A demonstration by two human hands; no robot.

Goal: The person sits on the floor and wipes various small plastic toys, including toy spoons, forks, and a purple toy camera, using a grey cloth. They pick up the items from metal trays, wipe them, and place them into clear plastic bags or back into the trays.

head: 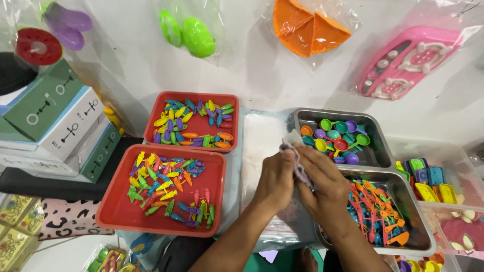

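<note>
1. Just right of the frame's centre, the left hand and the right hand are pressed together, both pinching 1 small clear plastic bag that holds something purple.
2. This bag sits between the 2 sets of fingertips, its long axis running from upper left to lower right; neither hand is clearly nearer.
3. Under the hands lies a stack of clear bags.
4. Directly above and to the right, close by, is a steel tray of coloured spoons; a second steel tray of orange and blue utensils lies beside the right hand.
5. At left, well apart, 2 red trays hold small carrot-shaped pieces.
</note>
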